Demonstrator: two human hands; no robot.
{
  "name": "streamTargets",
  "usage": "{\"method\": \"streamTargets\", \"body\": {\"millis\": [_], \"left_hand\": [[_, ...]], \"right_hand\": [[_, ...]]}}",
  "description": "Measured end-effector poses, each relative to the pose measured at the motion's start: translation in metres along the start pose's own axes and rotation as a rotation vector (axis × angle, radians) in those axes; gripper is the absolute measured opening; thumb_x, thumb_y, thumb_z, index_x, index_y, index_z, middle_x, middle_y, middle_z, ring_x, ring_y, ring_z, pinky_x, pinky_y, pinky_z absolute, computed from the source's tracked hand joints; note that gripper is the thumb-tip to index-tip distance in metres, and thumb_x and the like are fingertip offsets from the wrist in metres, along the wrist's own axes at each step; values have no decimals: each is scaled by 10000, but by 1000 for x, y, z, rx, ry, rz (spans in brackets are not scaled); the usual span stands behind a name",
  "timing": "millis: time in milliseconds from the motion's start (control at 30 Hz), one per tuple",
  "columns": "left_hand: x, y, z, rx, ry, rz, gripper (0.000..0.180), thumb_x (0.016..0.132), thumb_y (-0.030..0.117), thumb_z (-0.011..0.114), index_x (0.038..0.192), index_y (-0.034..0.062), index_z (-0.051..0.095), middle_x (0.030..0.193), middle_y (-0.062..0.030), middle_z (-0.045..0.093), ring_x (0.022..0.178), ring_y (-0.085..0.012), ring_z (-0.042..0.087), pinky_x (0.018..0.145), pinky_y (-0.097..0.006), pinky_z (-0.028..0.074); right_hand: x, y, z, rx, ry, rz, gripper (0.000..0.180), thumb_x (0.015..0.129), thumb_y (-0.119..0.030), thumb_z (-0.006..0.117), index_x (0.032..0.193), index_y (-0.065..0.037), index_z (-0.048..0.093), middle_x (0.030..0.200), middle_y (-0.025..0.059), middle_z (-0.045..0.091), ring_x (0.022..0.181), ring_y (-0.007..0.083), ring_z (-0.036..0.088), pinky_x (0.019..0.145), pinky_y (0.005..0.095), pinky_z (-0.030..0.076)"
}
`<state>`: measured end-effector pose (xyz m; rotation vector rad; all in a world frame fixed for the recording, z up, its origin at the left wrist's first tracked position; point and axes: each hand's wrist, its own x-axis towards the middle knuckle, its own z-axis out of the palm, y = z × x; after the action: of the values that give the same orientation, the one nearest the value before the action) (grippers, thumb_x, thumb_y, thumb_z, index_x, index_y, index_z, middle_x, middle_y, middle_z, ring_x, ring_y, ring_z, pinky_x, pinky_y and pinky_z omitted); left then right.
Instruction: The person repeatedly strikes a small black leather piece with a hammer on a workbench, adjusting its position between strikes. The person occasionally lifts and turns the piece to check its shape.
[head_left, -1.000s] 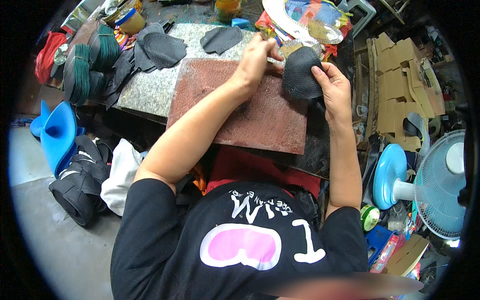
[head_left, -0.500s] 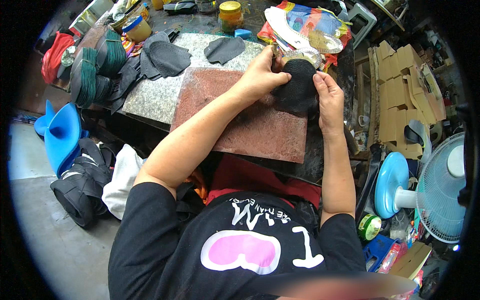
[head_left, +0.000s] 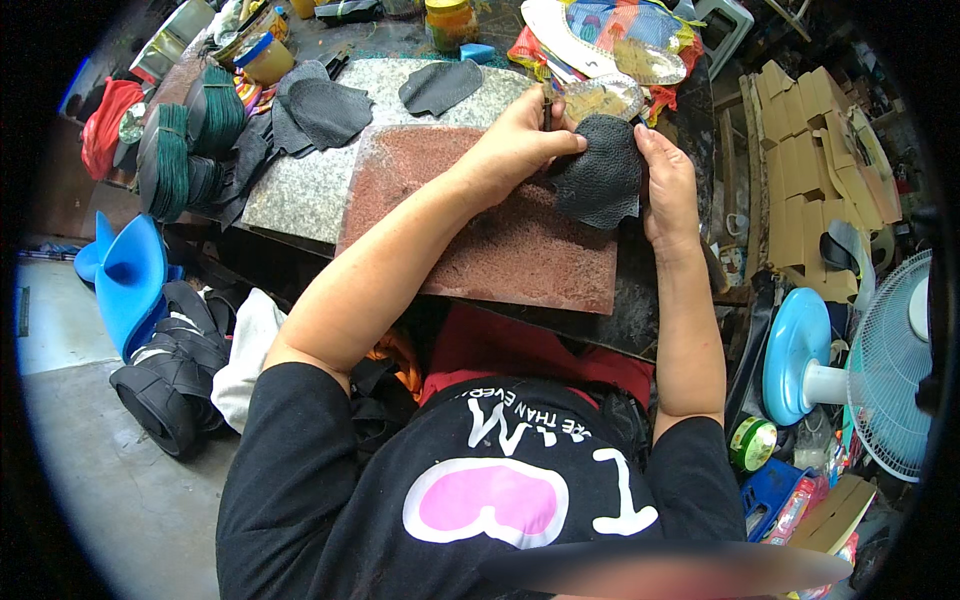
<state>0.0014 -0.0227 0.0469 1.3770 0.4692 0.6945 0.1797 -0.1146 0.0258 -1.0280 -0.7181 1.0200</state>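
A black grained leather piece point(head_left: 602, 178) with a rounded top is held up over the right part of the reddish-brown board point(head_left: 430, 235). On its left edge lies the thumb of my left hand point(head_left: 522, 138), with the fingers closed behind it. A thin dark object point(head_left: 547, 108) shows by those fingers; I cannot make out its kind. My right hand point(head_left: 668, 185) grips the upper right edge between thumb and fingers. Just beyond the leather sits a clear, yellowish-stained dish point(head_left: 603, 97). Another black leather piece point(head_left: 440, 88) lies flat on the speckled stone slab point(head_left: 290, 205).
Left on the bench are stacked black pieces point(head_left: 325, 112), green cord spools point(head_left: 165, 165) and a blue-rimmed tub point(head_left: 266, 58). A yellow-lidded jar point(head_left: 450, 22) and blue block point(head_left: 477, 53) stand at the back. At right are cardboard boxes point(head_left: 800, 180) and a fan point(head_left: 895, 370).
The leather has turned more face-on, showing its grain and a straight lower edge. My right hand has shifted slightly right and down its side. My left hand keeps its hold.
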Motion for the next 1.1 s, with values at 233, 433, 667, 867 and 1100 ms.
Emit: {"method": "streamTargets", "body": {"millis": [233, 433, 667, 867, 1100], "left_hand": [[-1, -2, -1, 67, 9, -37, 271, 822, 57, 655, 928, 130, 416, 845, 26, 503, 694, -56, 461, 587, -204, 363], [-2, -1, 0, 95, 11, -33, 262, 827, 65, 653, 922, 125, 417, 837, 30, 486, 694, -55, 461, 589, -206, 366], [-2, 0, 6, 6, 62, 45, 251, 853, 98, 681, 916, 111, 438, 918, -12, 600, 802, -73, 536, 685, -220, 428], [-2, -3, 2, 33, -4, 62, 286, 826, 99, 722, 899, 118, 446, 924, -14, 615, 806, -76, 548, 658, -219, 422], [-1, -3, 0, -209, -21, -104, 285, 817, 65, 705, 902, 126, 440, 912, -10, 618, 790, -69, 543, 611, -187, 395]], "right_hand": [[1, 1, -1, 8, 8, 8, 212, 976, -176, 566, 1021, -1, 677, 955, 35, 694, 819, 79, 633, 743, 216, 487], [0, -1, -1, 7, 7, -13, 192, 965, -167, 581, 1011, -11, 681, 946, 33, 696, 811, 73, 632, 746, 217, 488], [-7, -7, 4, -46, -60, 76, 132, 934, -117, 607, 939, -11, 686, 875, 20, 691, 757, 61, 623, 703, 201, 490], [-12, -8, 11, -73, -92, 36, 129, 932, -121, 612, 921, -14, 682, 856, 12, 681, 732, 58, 609, 686, 194, 483], [-10, -8, 10, -114, -104, 93, 133, 936, -118, 602, 917, -10, 678, 846, 8, 678, 725, 54, 604, 670, 192, 477]]}}
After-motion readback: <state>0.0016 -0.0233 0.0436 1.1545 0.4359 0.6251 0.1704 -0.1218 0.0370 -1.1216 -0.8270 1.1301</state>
